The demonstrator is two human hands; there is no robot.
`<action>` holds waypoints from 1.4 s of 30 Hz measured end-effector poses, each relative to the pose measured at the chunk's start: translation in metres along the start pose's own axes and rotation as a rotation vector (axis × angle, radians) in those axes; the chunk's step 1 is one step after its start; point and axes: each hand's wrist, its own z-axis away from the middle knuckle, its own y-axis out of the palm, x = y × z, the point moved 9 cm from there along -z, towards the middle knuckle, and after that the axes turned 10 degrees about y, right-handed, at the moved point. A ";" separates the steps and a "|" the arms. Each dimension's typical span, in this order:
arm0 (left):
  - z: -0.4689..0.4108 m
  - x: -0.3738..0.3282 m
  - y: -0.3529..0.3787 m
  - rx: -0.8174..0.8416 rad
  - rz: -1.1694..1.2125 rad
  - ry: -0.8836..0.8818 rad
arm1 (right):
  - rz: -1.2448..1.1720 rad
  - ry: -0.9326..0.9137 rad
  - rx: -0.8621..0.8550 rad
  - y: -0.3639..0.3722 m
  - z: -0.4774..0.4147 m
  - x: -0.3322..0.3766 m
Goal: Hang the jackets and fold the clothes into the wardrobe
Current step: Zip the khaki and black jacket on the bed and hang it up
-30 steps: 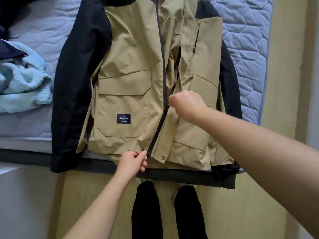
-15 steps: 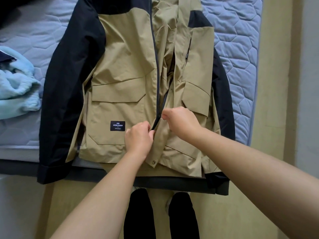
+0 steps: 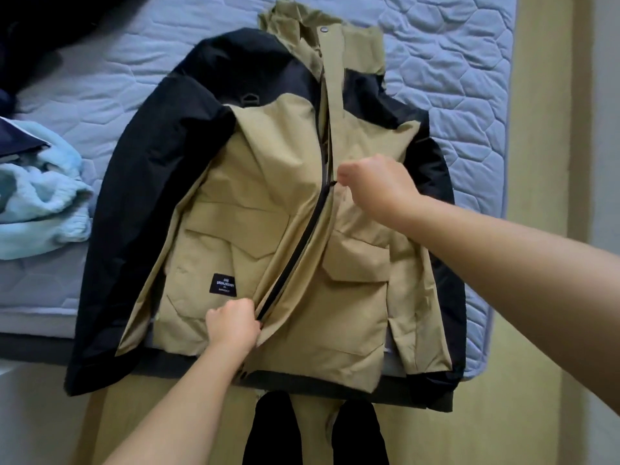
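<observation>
Left hand (image 3: 231,325): fingers curled, gripping the jacket (image 3: 268,182) front beside the lower end of the zip (image 3: 302,243). Right hand (image 3: 372,184): closed in a pinch on the zip pull, mid-chest.

Surface: quilted pale blue mattress (image 3: 453,78); the jacket lies flat on it, front up, hem overhanging the near edge. Yellowish floor (image 3: 469,437) below and to the right.

Count: one tan-and-black jacket, with two flap pockets and one black label (image 3: 223,284); one light blue fleece garment (image 3: 40,203), bunched at left; one dark garment (image 3: 33,21), far corner.
</observation>
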 end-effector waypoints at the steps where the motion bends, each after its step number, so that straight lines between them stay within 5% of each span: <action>1: -0.006 -0.010 -0.007 -0.011 0.025 0.041 | -0.011 -0.014 0.003 0.002 0.001 0.003; 7: -0.040 -0.074 -0.079 -0.249 0.240 0.256 | -0.032 -0.022 0.036 0.015 -0.006 0.008; 12: -0.063 -0.091 -0.126 -0.396 0.446 0.224 | -0.005 -0.012 0.056 0.015 -0.013 0.004; 23: -0.041 -0.023 -0.033 -0.106 0.128 0.036 | 0.106 -0.026 0.042 -0.018 -0.041 -0.009; 31: -0.053 -0.036 -0.054 -0.005 0.188 0.036 | 0.085 -0.038 0.021 -0.010 -0.038 -0.012; 38: -0.074 -0.109 -0.163 -0.371 0.356 0.274 | 0.013 -0.039 -0.001 -0.024 -0.039 -0.013; 42: -0.086 -0.127 -0.191 -0.402 0.346 0.231 | -0.003 -0.033 -0.042 -0.032 -0.041 -0.013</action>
